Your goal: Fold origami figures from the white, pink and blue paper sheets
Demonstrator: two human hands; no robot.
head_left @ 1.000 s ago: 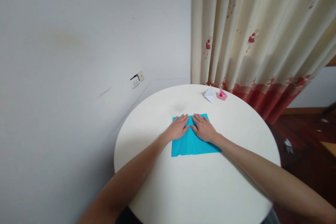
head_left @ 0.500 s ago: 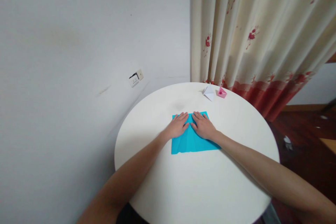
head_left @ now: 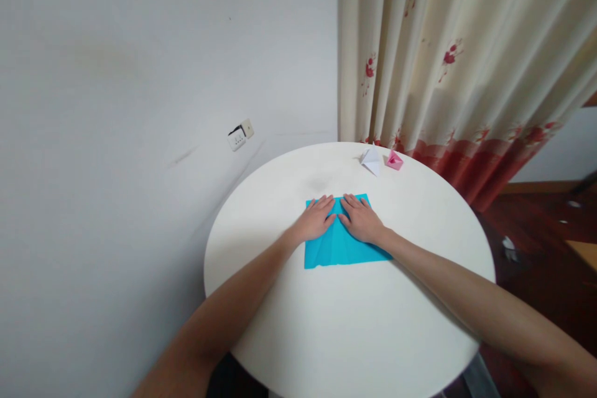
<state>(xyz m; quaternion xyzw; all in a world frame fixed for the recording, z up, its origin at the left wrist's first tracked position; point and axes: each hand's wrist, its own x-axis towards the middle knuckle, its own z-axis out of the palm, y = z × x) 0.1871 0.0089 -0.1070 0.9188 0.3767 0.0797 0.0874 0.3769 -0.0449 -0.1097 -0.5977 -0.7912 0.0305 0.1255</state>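
Note:
A sheet of bright blue paper (head_left: 342, 249) lies on the white round table (head_left: 354, 317), with faint crease lines running down its middle. My left hand (head_left: 316, 219) rests flat on the upper left part of the sheet, fingers stretched out toward its far edge. On the upper right part lies my right hand (head_left: 361, 219), palm down with its fingers extended. The two thumbs point at each other over the middle, a small gap between them. Parts of the paper are hidden beneath both hands and the right wrist.
Near the table's far edge stand a white folded paper piece (head_left: 371, 160) and a smaller pink folded paper piece (head_left: 394, 160). Behind them hangs a flowered curtain (head_left: 420, 74). A wall socket (head_left: 237, 140) is on the white wall (head_left: 140, 74) at the left.
The whole view has shifted slightly, so the table sits a little higher in the picture. Both hands keep their places on the blue paper.

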